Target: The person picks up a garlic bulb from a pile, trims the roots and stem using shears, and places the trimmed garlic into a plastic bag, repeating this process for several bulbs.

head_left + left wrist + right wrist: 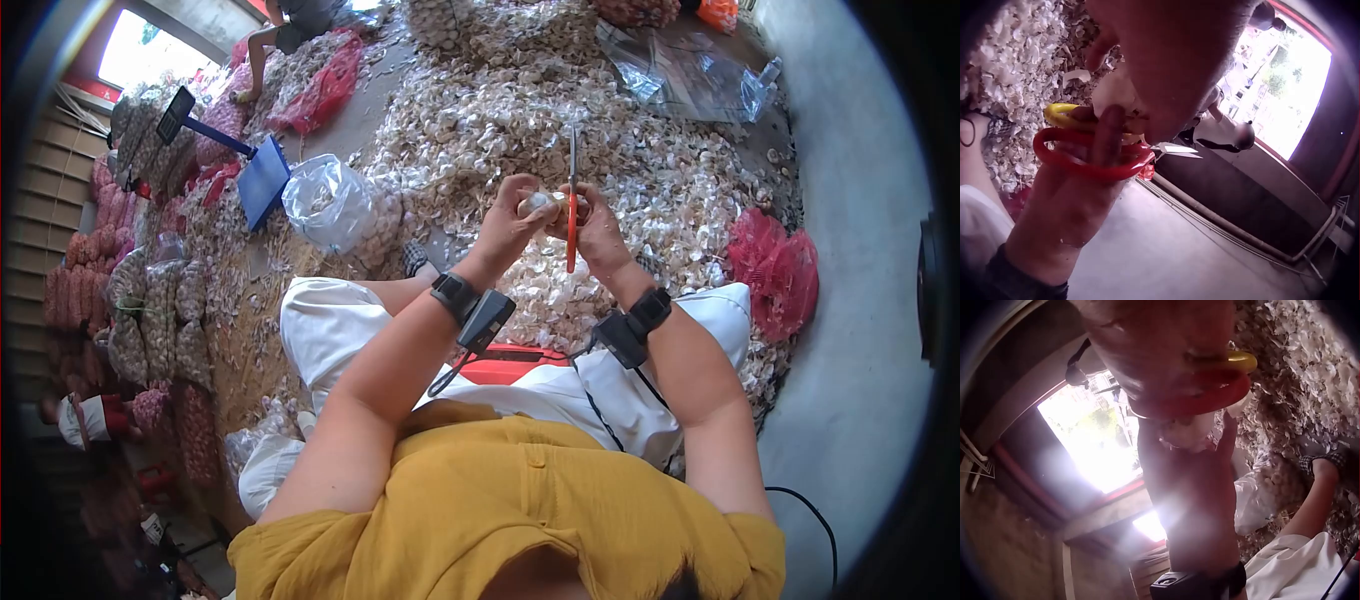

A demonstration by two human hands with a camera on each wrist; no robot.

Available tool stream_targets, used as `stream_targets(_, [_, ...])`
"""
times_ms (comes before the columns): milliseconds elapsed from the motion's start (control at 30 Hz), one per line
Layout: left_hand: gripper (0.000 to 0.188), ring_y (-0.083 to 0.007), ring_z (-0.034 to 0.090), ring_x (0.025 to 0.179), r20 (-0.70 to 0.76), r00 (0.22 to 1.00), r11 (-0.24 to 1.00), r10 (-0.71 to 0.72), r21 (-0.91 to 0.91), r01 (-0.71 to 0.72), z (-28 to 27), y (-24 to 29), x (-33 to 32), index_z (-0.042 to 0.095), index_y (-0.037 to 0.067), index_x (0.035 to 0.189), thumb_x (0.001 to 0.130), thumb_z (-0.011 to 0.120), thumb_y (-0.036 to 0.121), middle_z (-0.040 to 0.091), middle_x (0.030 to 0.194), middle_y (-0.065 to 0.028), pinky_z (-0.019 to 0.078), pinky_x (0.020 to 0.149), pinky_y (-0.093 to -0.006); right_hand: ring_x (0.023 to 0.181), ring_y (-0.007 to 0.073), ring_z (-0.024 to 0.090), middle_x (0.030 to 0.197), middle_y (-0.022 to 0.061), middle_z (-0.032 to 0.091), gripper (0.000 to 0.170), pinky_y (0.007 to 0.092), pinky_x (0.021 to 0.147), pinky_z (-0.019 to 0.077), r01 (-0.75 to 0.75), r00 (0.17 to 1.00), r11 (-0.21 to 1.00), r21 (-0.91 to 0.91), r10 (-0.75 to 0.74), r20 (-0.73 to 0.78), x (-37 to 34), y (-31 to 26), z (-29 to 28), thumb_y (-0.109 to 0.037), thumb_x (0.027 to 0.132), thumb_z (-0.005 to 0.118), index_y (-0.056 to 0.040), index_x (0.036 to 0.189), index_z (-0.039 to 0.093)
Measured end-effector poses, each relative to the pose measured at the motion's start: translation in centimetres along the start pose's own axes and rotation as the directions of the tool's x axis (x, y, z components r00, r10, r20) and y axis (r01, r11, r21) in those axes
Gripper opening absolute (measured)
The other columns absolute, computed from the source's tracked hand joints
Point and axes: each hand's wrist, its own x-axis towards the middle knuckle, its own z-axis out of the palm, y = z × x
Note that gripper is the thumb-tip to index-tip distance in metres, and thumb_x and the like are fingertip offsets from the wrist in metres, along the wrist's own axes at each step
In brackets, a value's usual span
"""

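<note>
In the head view the left hand (512,222) grips a whitish garlic bulb (536,204) between thumb and fingers. Close beside it, the right hand (600,235) holds scissors (572,225) whose blades point away from the body, its fingers also against the garlic. The left wrist view shows the red and yellow handles (1066,164) around fingers of the right hand (1072,206), with pale garlic (1113,90) between the hands. From the right wrist the red handle (1222,394) lies across the right hand (1160,344); the left hand (1188,487) is beyond, at the garlic (1191,432).
Garlic skins (470,130) cover the floor ahead. A clear plastic bag (328,205) and a blue scale (263,183) stand at the left, near filled net bags (160,310). Red netting (775,275) lies by the right wall (860,300). Another person (90,420) is at the far left.
</note>
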Motion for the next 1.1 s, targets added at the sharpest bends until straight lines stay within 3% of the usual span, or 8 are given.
stream_targets(67, [0.022, -0.0084, 0.054, 0.079, 0.039, 0.999, 0.992, -0.015, 0.129, 0.010, -0.6, -0.1, 0.5, 0.048, 0.003, 0.100, 0.090, 0.059, 0.019, 0.055, 0.082, -0.0007, 0.0442, 0.068, -0.0226, 0.086, 0.0131, 0.059, 0.096, 0.0055, 0.059, 0.054, 0.0262, 0.072, 0.0518, -0.013, 1.000, 1.000, 0.008, 0.013, 0.010, 0.0, -0.1, -0.1, 0.009, 0.071, 0.070, -0.0071, 0.117, 0.045])
stream_targets(133, [0.019, -0.0051, 0.051, 0.077, 0.078, 0.996, 0.967, -0.033, 0.255, 0.012, -0.9, -0.1, 0.9, 0.052, 0.002, 0.092, 0.088, 0.062, 0.019, 0.055, 0.077, 0.0024, 0.0412, 0.065, -0.0206, 0.085, 0.0118, 0.058, 0.094, 0.0046, 0.059, 0.053, 0.0259, 0.074, 0.0513, 0.023, 0.999, 0.954, -0.298, -0.014, 0.031, 0.4, 0.2, -0.7, 0.011, 0.071, 0.067, -0.0076, 0.116, 0.047])
stream_targets(567, [0.009, -0.0058, 0.055, 0.069, 0.038, 0.989, 0.968, -0.145, -0.199, 0.150, -2.5, -1.7, 0.7, 0.057, 0.003, 0.089, 0.091, 0.057, 0.011, 0.061, 0.080, -0.0005, 0.0455, 0.062, -0.0216, 0.089, 0.0124, 0.059, 0.098, 0.0047, 0.059, 0.054, 0.0261, 0.078, 0.0510, 0.030, 0.980, 0.970, -0.241, 0.019, 0.196, -1.2, -2.3, 0.7, 0.009, 0.072, 0.068, -0.0079, 0.119, 0.047])
stream_targets(667, [0.010, -0.0095, 0.059, 0.071, -0.016, 0.953, 0.916, -0.304, -0.280, 0.287, -3.5, -3.1, 0.3, 0.056, 0.002, 0.097, 0.091, 0.055, 0.011, 0.062, 0.084, -0.0031, 0.0493, 0.067, -0.0232, 0.092, 0.0136, 0.059, 0.100, 0.0054, 0.060, 0.055, 0.0276, 0.079, 0.0511, 0.004, 0.962, 1.000, -0.011, -0.001, 0.274, -1.0, -2.7, 0.7, 0.006, 0.072, 0.069, -0.0082, 0.120, 0.047])
stream_targets(700, [0.013, -0.0114, 0.060, 0.071, -0.030, 0.906, 0.867, -0.421, -0.306, 0.393, -3.9, -3.2, 0.1, 0.055, 0.002, 0.101, 0.091, 0.054, 0.011, 0.061, 0.085, -0.0036, 0.0509, 0.070, -0.0244, 0.093, 0.0140, 0.060, 0.099, 0.0054, 0.060, 0.054, 0.0284, 0.079, 0.0514, 0.029, 0.975, 0.999, -0.027, -0.022, 0.223, -0.9, -3.0, 0.7, 0.006, 0.072, 0.070, -0.0080, 0.119, 0.047])
stream_targets(967, [0.044, -0.0091, 0.054, 0.070, 0.312, 0.918, 0.898, -0.245, -0.284, 0.336, -1.9, 0.4, -0.8, 0.047, 0.007, 0.116, 0.097, 0.036, 0.046, 0.056, 0.099, -0.0025, 0.0483, 0.059, -0.0252, 0.078, 0.0115, 0.059, 0.083, 0.0016, 0.060, 0.053, 0.0245, 0.072, 0.0496, -0.023, 1.000, 1.000, -0.008, 0.023, -0.016, 0.0, -1.4, -0.9, 0.002, 0.070, 0.075, -0.0097, 0.114, 0.048])
stream_targets(1000, [0.047, -0.0085, 0.052, 0.064, 0.129, 0.968, 0.970, -0.214, -0.085, 0.226, -0.4, -0.7, -0.5, 0.050, 0.007, 0.109, 0.096, 0.033, 0.049, 0.058, 0.089, -0.0026, 0.0441, 0.051, -0.0243, 0.078, 0.0115, 0.059, 0.083, 0.0016, 0.060, 0.053, 0.0245, 0.072, 0.0496, -0.023, 1.000, 1.000, -0.009, 0.023, -0.016, 0.0, -1.3, -0.8, 0.002, 0.070, 0.075, -0.0097, 0.114, 0.048])
stream_targets(1100, [0.045, -0.0085, 0.050, 0.058, -0.123, 0.983, 0.988, -0.139, -0.082, 0.130, 0.4, -2.5, 0.0, 0.052, 0.006, 0.102, 0.096, 0.034, 0.048, 0.058, 0.078, -0.0017, 0.0414, 0.045, -0.0244, 0.078, 0.0112, 0.060, 0.084, 0.0017, 0.060, 0.052, 0.0245, 0.069, 0.0491, -0.005, 1.000, 1.000, 0.001, 0.005, -0.014, -0.3, -0.6, -0.1, 0.000, 0.071, 0.075, -0.0107, 0.114, 0.049])
